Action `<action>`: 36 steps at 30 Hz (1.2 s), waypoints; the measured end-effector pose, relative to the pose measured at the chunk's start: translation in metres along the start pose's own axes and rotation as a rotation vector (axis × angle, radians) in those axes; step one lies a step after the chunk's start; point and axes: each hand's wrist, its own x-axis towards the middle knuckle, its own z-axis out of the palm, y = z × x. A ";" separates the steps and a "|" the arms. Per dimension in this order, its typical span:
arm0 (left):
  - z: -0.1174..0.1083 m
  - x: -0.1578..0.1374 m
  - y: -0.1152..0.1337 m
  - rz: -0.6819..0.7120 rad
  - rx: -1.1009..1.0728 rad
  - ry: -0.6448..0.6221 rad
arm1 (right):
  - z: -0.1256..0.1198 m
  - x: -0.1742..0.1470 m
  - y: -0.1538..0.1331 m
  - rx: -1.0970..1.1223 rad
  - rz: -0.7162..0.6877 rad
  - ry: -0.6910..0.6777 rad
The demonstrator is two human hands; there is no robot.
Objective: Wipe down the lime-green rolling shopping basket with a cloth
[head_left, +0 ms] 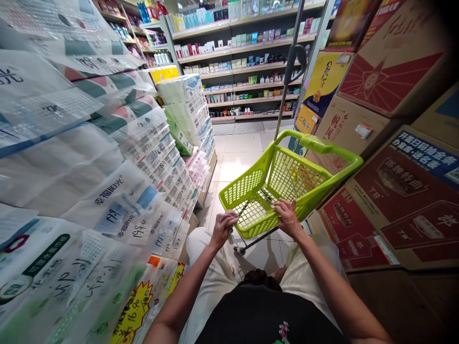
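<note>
A lime-green shopping cart (304,200) with a lattice basket stands in front of me, and its interior shows only the mesh. My left hand (223,229) is at the near left corner of the basket, closed on a crumpled pale cloth (232,217) that lies against the rim. My right hand (286,217) grips the near side rim further right, its fingers bent over the edge; the thumb is partly hidden. A grey pole with a looped handle (296,62) rises behind the basket. Below it, a caster wheel (239,250) shows near my feet.
Stacked packs of tissue paper (118,210) with handwritten prices line the left side. Cardboard cartons (387,191) rise close on the right, near the basket's handle. Shelves of small boxed goods (247,62) stand across the back. A tiled floor (233,153) runs between them.
</note>
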 end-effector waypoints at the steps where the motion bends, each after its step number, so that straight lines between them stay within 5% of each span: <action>1: -0.003 0.011 -0.005 -0.026 0.014 0.017 | 0.000 0.001 0.002 -0.001 0.007 0.005; 6: -0.017 0.082 -0.029 -0.179 0.030 0.148 | 0.000 0.006 0.003 -0.047 0.007 -0.008; 8: -0.014 0.084 -0.029 -0.185 0.008 0.166 | 0.000 0.008 0.000 -0.068 0.007 0.004; 14: 0.004 0.031 -0.018 -0.076 -0.055 0.069 | 0.008 0.009 0.005 -0.101 0.051 0.033; 22: -0.001 0.097 -0.038 -0.354 -0.066 0.307 | 0.007 0.017 0.000 -0.120 0.042 -0.009; 27: 0.056 0.030 -0.007 -0.429 -0.098 0.501 | 0.009 0.023 -0.008 -0.180 0.118 -0.002; 31: 0.098 -0.020 0.021 -0.533 -0.106 0.515 | 0.012 0.024 -0.007 -0.169 0.114 0.016; 36: 0.072 0.037 0.011 -0.717 -0.303 0.697 | 0.011 0.025 -0.008 -0.189 0.133 -0.003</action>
